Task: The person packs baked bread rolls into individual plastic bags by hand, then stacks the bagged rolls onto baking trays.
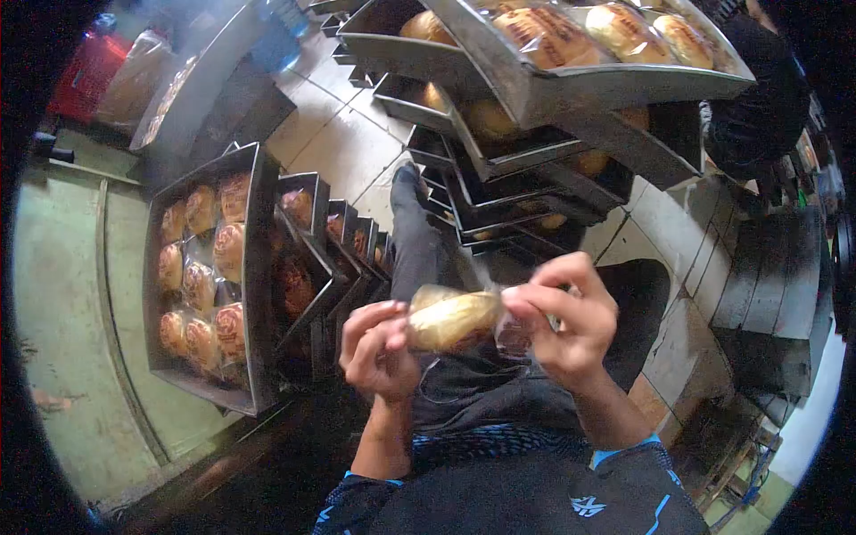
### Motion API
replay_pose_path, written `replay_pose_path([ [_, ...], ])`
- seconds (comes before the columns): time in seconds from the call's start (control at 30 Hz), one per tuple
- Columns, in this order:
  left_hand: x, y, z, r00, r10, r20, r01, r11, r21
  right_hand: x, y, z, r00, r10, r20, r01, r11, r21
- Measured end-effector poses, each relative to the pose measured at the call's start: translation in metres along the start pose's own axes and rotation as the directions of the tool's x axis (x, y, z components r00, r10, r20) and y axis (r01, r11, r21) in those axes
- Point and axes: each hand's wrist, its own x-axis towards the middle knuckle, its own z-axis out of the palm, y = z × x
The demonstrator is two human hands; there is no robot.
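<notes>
A golden bread roll (453, 318) sits partly inside a clear plastic bag (513, 332) in front of my chest. My left hand (379, 350) grips the roll's left end with curled fingers. My right hand (563, 319) pinches the bag's open end at the roll's right side. Both hands hover above my lap and dark trousers (419, 245).
At the left, a metal tray (257, 267) holds several wrapped buns (201, 285), with more trays stacked beside it. A tilted stack of trays (535, 98) with buns (624, 27) stands at the top right. Tiled floor (330, 134) lies between. Another person in dark clothes (758, 98) sits at far right.
</notes>
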Motion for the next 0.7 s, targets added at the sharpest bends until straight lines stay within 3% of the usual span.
replay_pose_path([
  [0.03,0.003,0.005,0.002,0.985,0.13,-0.115,-0.131,0.991,-0.003,0.004,-0.002,-0.003,0.971,-0.235,-0.035,0.229,0.966,-0.119],
  [0.07,-0.001,0.0,-0.001,0.98,0.165,-0.109,-0.154,0.983,0.104,-0.007,0.014,0.008,0.933,-0.328,-0.147,0.322,0.945,-0.064],
  [0.1,0.013,-0.042,-0.018,0.986,0.169,-0.006,-0.165,0.969,0.185,-0.009,0.05,0.056,0.951,-0.28,-0.134,0.271,0.959,-0.084],
  [0.13,-0.003,-0.064,-0.015,0.995,0.095,0.023,-0.098,0.971,0.216,-0.021,0.071,0.069,0.998,0.049,-0.043,-0.042,0.989,0.145],
  [0.17,-0.014,-0.082,-0.011,0.998,0.032,0.049,-0.043,0.968,0.249,-0.027,0.086,0.078,0.933,0.345,0.106,-0.36,0.873,0.328],
  [0.23,-0.019,-0.084,-0.016,0.996,0.002,0.091,-0.022,0.974,0.223,-0.033,0.085,0.075,0.957,0.252,0.144,-0.278,0.939,0.204],
  [0.3,-0.024,-0.081,-0.015,0.998,-0.054,0.039,0.048,0.99,0.133,-0.034,0.084,0.081,0.981,0.18,0.071,-0.19,0.966,0.177],
  [0.4,-0.027,-0.081,-0.005,0.998,-0.045,0.041,0.042,0.996,0.082,-0.03,0.092,0.081,0.998,0.044,0.047,-0.04,0.996,-0.086],
  [0.5,-0.015,-0.088,0.027,0.998,0.009,0.055,-0.013,0.996,0.085,-0.003,0.093,0.112,0.996,-0.065,0.069,0.067,0.997,-0.026],
  [0.57,-0.003,-0.102,0.036,0.979,-0.159,-0.127,0.177,0.973,0.151,0.015,0.108,0.125,0.969,0.234,-0.075,-0.23,0.971,0.064],
  [0.6,-0.004,-0.106,0.024,0.82,-0.558,-0.126,0.555,0.83,-0.059,0.024,0.12,0.122,0.936,0.289,-0.199,-0.3,0.953,-0.031],
  [0.7,-0.019,-0.068,-0.011,0.648,-0.761,0.023,0.757,0.64,-0.135,-0.029,0.091,0.113,0.885,0.439,-0.154,-0.455,0.887,-0.081],
])
